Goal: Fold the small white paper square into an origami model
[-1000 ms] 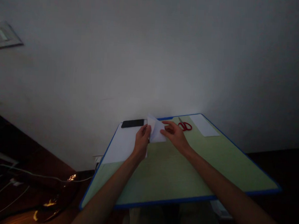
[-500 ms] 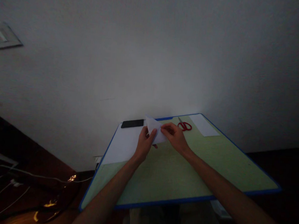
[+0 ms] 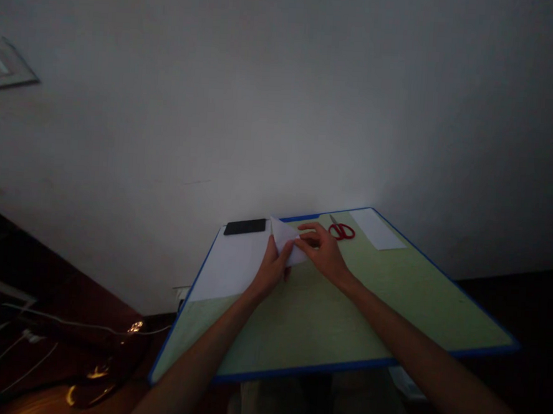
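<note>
A folded piece of white paper [image 3: 283, 233] is held up over the far part of the table, one corner pointing up and to the left. My left hand [image 3: 273, 261] grips it from the left and below, thumb lying across its front. From the right, my right hand [image 3: 319, 250] pinches the paper with thumb and fingertips close to the left thumb. The right index finger is lifted a little. Behind the right hand lie red-handled scissors [image 3: 342, 231], untouched. The fingers behind the paper are partly hidden.
The green tabletop [image 3: 344, 317] has a blue edge and stands against a pale wall [image 3: 282, 107]. A white sheet [image 3: 229, 260] lies at the left with a black phone-like slab [image 3: 245, 227] at its far end. A white paper strip [image 3: 378, 231] lies far right. Cables [image 3: 77, 325] trail at lower left.
The right fingertips have shifted slightly left and down along the paper towards the left thumb. The paper's upper corner has dipped slightly. The other things lie as before.
</note>
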Tool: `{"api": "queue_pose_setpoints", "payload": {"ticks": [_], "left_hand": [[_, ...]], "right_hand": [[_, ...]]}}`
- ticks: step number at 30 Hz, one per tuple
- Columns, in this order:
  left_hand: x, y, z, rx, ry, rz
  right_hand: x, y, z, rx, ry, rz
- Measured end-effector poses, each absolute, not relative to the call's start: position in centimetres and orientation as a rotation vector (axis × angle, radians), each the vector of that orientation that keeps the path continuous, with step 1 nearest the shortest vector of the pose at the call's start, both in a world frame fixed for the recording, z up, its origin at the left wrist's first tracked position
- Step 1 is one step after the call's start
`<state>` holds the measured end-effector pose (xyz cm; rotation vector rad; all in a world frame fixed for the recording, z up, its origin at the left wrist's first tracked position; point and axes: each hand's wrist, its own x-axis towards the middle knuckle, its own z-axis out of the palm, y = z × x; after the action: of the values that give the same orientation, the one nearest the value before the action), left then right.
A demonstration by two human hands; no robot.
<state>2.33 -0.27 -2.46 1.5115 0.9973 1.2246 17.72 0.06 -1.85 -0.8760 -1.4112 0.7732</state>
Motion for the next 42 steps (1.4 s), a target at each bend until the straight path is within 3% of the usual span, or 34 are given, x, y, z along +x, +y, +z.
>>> {"api": "queue_pose_setpoints", "payload": {"ticks": [33, 42], "left_hand": [[2.5, -0.8, -1.9, 1.539, 0.995, 1.244], [0.6, 0.0, 0.7, 1.402, 0.827, 1.352]], "right_hand": [[18.1, -0.2, -1.0, -0.898, -1.472, 0.556], [18.0, 0.2, -1.5, -0.887, -1.620, 0.620]]}}
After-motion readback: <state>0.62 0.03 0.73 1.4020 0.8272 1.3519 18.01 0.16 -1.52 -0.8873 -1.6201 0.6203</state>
